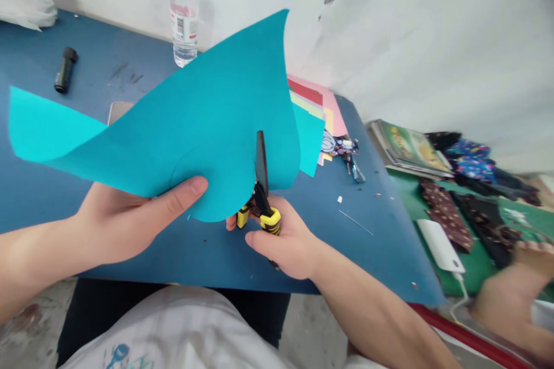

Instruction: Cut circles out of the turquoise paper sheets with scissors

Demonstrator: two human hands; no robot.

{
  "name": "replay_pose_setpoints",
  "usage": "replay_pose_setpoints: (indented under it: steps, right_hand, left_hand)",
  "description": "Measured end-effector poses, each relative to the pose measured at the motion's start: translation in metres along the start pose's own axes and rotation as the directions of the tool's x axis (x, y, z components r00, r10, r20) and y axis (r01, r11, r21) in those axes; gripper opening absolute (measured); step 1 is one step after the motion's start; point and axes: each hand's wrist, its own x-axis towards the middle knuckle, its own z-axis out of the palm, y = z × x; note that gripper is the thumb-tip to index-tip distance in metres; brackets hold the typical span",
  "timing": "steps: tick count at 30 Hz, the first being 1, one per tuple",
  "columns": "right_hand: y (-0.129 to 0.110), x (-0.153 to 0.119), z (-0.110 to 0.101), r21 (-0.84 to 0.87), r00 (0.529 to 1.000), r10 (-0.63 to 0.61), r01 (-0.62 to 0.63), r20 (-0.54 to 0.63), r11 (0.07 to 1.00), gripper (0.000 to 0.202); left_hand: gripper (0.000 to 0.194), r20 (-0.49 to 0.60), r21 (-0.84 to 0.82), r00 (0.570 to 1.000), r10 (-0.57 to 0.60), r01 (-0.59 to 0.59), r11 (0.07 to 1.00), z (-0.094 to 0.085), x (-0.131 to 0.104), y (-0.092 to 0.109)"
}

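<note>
A large sheet of teal paper (225, 92) bends and curls above the table, a faint curved line showing on it. My left hand (138, 216) pinches its lower edge, thumb on top and fingers hidden underneath. My right hand (289, 239) is closed around yellow-and-black scissors (270, 219). One dark blade lies over the paper near its right side; the other blade is hidden behind the sheet. Beside the scissors the paper has a rounded cut edge.
On the blue table (173, 265) stand a clear water bottle (184, 17), a black flashlight (66, 70) and a stack of coloured papers (331, 112). To the right, a green table holds books (411, 147) and a white power bank (440, 245); another person's arm (506, 300) rests there.
</note>
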Motion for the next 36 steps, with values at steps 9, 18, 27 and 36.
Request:
replay_pose_setpoints:
  steps: [9,18,27,36]
  right_hand:
    - [-0.001,-0.001,0.004,0.044,1.0,0.007,-0.005,-0.025,0.999,0.032]
    - [0.002,-0.001,0.004,0.016,0.999,-0.016,0.016,-0.039,1.0,0.03]
    - [0.001,-0.001,0.003,-0.013,0.998,0.005,-0.006,-0.061,1.0,0.026]
    - [0.0,-0.001,0.004,0.024,0.997,0.036,-0.034,-0.075,0.999,0.025]
  left_hand:
    - [0.042,0.087,-0.134,0.996,-0.014,0.026,0.991,0.0,-0.001,-0.004]
    - [0.035,0.117,-0.215,0.989,-0.095,0.119,0.969,0.001,-0.001,-0.004]
    - [0.049,0.241,-0.46,0.931,-0.274,0.358,0.812,0.006,-0.003,-0.009]
    - [0.043,0.266,-0.545,0.937,-0.226,0.339,0.767,0.009,0.0,-0.011]
